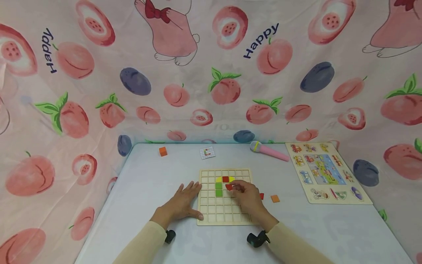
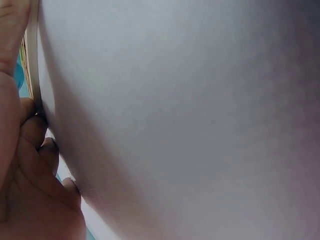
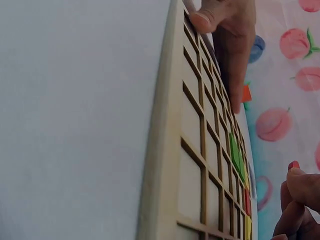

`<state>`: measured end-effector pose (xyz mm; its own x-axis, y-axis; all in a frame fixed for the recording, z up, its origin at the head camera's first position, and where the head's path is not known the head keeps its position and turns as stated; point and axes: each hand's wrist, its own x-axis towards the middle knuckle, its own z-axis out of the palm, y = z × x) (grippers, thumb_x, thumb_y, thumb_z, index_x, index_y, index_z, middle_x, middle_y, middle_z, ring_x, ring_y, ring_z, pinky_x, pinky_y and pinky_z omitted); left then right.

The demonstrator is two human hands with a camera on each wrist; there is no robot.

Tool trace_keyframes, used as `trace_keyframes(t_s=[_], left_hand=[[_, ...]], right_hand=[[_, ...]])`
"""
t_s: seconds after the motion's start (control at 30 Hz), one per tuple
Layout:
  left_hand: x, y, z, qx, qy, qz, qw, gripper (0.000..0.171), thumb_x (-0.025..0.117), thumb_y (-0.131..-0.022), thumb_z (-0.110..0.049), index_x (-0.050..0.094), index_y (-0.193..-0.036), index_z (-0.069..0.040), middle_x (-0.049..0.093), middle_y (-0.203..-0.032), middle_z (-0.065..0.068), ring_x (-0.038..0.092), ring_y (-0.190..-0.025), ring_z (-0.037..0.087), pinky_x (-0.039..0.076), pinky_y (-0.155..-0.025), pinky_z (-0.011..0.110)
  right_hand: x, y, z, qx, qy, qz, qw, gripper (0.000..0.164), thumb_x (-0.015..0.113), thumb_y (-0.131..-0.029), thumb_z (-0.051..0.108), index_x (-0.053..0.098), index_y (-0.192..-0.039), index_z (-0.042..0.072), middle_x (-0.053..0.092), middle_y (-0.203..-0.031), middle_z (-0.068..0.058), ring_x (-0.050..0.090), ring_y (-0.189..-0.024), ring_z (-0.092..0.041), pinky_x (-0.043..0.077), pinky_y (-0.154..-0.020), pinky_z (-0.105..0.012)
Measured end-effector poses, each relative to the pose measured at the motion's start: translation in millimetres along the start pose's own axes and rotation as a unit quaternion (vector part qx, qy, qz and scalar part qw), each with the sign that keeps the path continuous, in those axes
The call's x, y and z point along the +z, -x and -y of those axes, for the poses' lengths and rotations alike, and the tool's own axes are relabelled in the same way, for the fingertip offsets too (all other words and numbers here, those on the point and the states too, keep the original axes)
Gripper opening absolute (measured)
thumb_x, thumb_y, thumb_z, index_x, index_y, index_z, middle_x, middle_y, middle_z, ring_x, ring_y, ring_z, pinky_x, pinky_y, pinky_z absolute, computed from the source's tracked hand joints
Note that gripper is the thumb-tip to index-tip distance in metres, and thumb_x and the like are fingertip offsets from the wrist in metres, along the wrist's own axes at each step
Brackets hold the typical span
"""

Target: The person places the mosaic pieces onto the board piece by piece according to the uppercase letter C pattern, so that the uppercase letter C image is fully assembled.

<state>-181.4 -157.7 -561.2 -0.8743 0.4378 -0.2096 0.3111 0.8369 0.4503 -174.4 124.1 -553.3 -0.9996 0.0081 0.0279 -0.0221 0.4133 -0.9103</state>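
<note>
A wooden grid board (image 1: 207, 211) lies flat on the table, with green square tiles (image 1: 219, 189), a red square tile (image 1: 225, 179) and yellow pieces (image 1: 232, 179) set in its cells. My left hand (image 1: 180, 202) rests at the board's left side, fingers spread, thumb at the lower left corner. Between thumb and fingers my right hand (image 1: 248, 198) pinches a small red tile (image 1: 229, 187) over the board, just below the red square. In the right wrist view the red tile (image 3: 294, 164) pokes out past the fingertips, above the grid.
Right of the board lie an orange tile (image 1: 275, 198) and another red piece (image 1: 262, 196), partly behind my right hand. Farther back are an orange cube (image 1: 163, 151), a small pattern card (image 1: 207, 153) and a pink toy microphone (image 1: 269, 150). A picture puzzle board (image 1: 304, 189) lies at the right.
</note>
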Motion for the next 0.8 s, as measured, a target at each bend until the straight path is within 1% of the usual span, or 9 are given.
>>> trace_keyframes(t_s=[0.07, 0.13, 0.23, 0.33, 0.4, 0.5, 0.67, 0.8], left_hand=[[-0.2, 0.1, -0.4, 0.0, 0.001, 0.0, 1.0, 0.125, 0.089, -0.071, -0.062, 0.028, -0.168, -0.014, 0.023, -0.176, 0.003, 0.011, -0.166, 0.025, 0.002, -0.136, 0.051], [-0.6, 0.2, -1.0, -0.001, 0.0, 0.001, 1.0, 0.125, 0.089, -0.071, -0.062, 0.027, -0.169, -0.015, 0.023, -0.176, 0.003, 0.011, -0.166, 0.024, 0.002, -0.136, 0.051], [-0.7, 0.5, -1.5, 0.001, -0.003, 0.002, 1.0, 0.125, 0.089, -0.071, -0.062, 0.027, -0.169, -0.015, 0.023, -0.176, 0.003, 0.011, -0.166, 0.025, 0.003, -0.136, 0.052], [0.1, 0.3, -1.2, 0.004, -0.006, 0.002, 1.0, 0.124, 0.088, -0.072, -0.064, 0.027, -0.169, -0.015, 0.024, -0.176, 0.004, 0.012, -0.166, 0.026, 0.004, -0.136, 0.053], [1.2, 0.0, -0.7, 0.006, -0.005, 0.001, 1.0, 0.124, 0.087, -0.072, -0.064, 0.027, -0.169, -0.014, 0.024, -0.176, 0.004, 0.012, -0.166, 0.026, 0.003, -0.136, 0.053], [3.5, -0.5, 1.0, 0.009, -0.005, -0.003, 0.9999, 0.124, 0.086, -0.072, -0.065, 0.027, -0.168, -0.013, 0.024, -0.176, 0.005, 0.012, -0.166, 0.026, 0.004, -0.136, 0.054], [6.7, -1.1, 3.4, 0.008, -0.01, -0.009, 0.9999, 0.124, 0.087, -0.072, -0.066, 0.027, -0.168, -0.014, 0.024, -0.176, 0.004, 0.012, -0.166, 0.026, 0.004, -0.136, 0.054], [7.8, -1.3, 3.3, 0.007, -0.004, -0.011, 0.9999, 0.124, 0.088, -0.072, -0.065, 0.028, -0.168, -0.014, 0.025, -0.176, 0.004, 0.012, -0.166, 0.026, 0.004, -0.136, 0.054]], right_hand=[[5.8, 2.0, -0.4, 0.0, -0.003, 0.007, 1.0, 0.025, 0.079, -0.092, 0.005, 0.08, -0.113, 0.017, 0.075, -0.097, -0.002, 0.063, -0.088, -0.014, 0.053, -0.069, -0.018], [10.7, 3.8, -1.9, -0.01, -0.003, 0.018, 1.0, 0.024, 0.079, -0.092, 0.005, 0.08, -0.113, 0.017, 0.074, -0.096, 0.0, 0.063, -0.089, -0.014, 0.054, -0.07, -0.018], [16.6, 6.1, -4.4, -0.025, -0.001, 0.03, 0.999, 0.023, 0.078, -0.092, 0.005, 0.08, -0.112, 0.017, 0.073, -0.094, 0.002, 0.063, -0.088, -0.014, 0.054, -0.071, -0.019], [21.0, 8.6, -7.2, -0.031, 0.012, 0.038, 0.999, 0.023, 0.078, -0.092, 0.004, 0.08, -0.11, 0.018, 0.071, -0.091, 0.003, 0.061, -0.086, -0.014, 0.052, -0.07, -0.02], [23.2, 10.5, -9.4, -0.035, 0.026, 0.041, 0.998, 0.023, 0.079, -0.091, 0.004, 0.08, -0.11, 0.018, 0.07, -0.09, 0.004, 0.06, -0.085, -0.014, 0.051, -0.069, -0.02], [26.2, 12.5, -11.7, -0.041, 0.054, 0.044, 0.997, 0.024, 0.079, -0.09, 0.004, 0.08, -0.11, 0.016, 0.071, -0.091, 0.004, 0.06, -0.086, -0.013, 0.053, -0.072, -0.021], [29.0, 15.6, -10.1, -0.067, 0.111, 0.053, 0.99, 0.023, 0.081, -0.089, 0.004, 0.08, -0.111, 0.013, 0.071, -0.093, 0.005, 0.059, -0.089, -0.012, 0.053, -0.078, -0.025], [29.4, 17.6, -9.0, -0.081, 0.135, 0.06, 0.986, 0.023, 0.081, -0.089, 0.004, 0.08, -0.11, 0.01, 0.068, -0.093, 0.004, 0.056, -0.088, -0.013, 0.052, -0.079, -0.03]])
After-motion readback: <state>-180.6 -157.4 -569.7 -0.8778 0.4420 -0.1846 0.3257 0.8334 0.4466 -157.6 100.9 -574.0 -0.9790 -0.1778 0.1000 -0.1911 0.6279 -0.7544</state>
